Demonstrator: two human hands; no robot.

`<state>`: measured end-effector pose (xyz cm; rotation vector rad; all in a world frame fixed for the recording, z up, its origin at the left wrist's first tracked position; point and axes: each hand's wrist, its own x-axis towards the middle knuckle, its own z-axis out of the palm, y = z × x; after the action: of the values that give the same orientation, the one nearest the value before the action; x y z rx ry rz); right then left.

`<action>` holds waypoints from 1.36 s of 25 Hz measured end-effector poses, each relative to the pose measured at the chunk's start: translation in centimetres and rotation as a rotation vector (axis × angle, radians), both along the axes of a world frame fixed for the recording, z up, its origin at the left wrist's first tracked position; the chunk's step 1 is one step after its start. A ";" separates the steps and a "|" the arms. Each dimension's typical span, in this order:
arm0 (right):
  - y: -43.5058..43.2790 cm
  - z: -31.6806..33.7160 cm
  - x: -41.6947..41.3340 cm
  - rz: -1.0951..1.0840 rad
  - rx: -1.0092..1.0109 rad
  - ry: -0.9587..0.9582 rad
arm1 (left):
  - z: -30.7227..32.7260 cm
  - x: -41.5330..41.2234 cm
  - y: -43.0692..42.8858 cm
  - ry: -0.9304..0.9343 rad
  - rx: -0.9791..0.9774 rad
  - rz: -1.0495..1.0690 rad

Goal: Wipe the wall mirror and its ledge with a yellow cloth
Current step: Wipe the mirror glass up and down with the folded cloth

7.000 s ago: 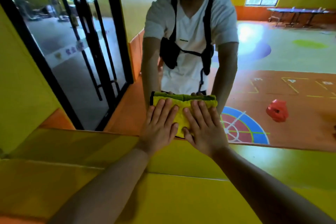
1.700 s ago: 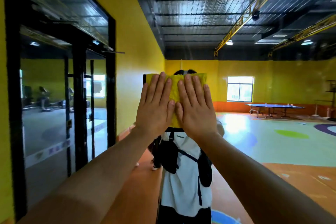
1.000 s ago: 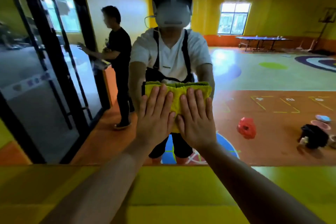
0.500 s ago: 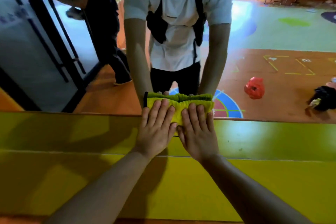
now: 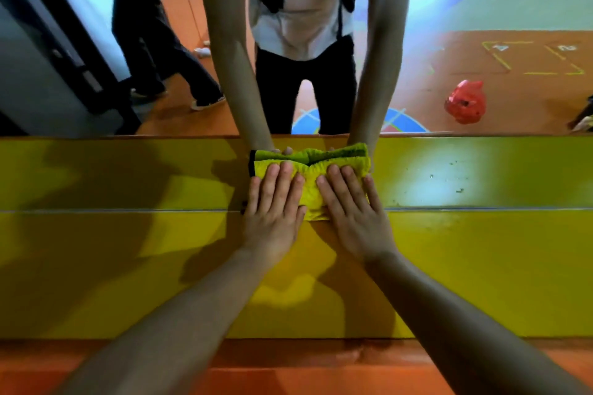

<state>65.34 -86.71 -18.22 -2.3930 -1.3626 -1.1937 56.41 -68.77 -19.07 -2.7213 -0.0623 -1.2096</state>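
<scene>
The folded yellow cloth lies flat against the lowest strip of the wall mirror, its bottom edge at the seam where the glass meets the yellow ledge. My left hand presses the cloth's left half with straight fingers. My right hand presses the right half the same way. The heels of both hands hang over the ledge. My own arms, torso and the cloth's top edge show in the reflection just above my fingertips.
In the reflection, a person in dark clothes stands at the left beside a black-framed glass door. A red object lies on the orange floor at the right. An orange band runs below the ledge's front edge.
Both hands have slid the cloth straight down the mirror, from head height to the bottom edge by the ledge. The person in the reflection has stepped further left.
</scene>
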 end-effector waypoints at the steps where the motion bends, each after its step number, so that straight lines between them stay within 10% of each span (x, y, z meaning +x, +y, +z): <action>1: -0.3 0.1 0.0 0.015 0.013 0.005 | 0.1 0.0 -0.5 0.016 -0.020 0.005; 13: -4.0 6.3 0.6 -0.139 0.164 0.018 | 6.7 2.1 -5.5 0.027 -0.060 -0.009; 34: -1.9 53.6 4.7 -0.080 0.326 -0.335 | 53.8 5.6 -3.8 -0.350 0.117 0.051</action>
<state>70.02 -88.62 35.43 -2.1036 -1.0490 -1.7493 61.96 -72.54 34.70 -2.3667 -0.0990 -1.6054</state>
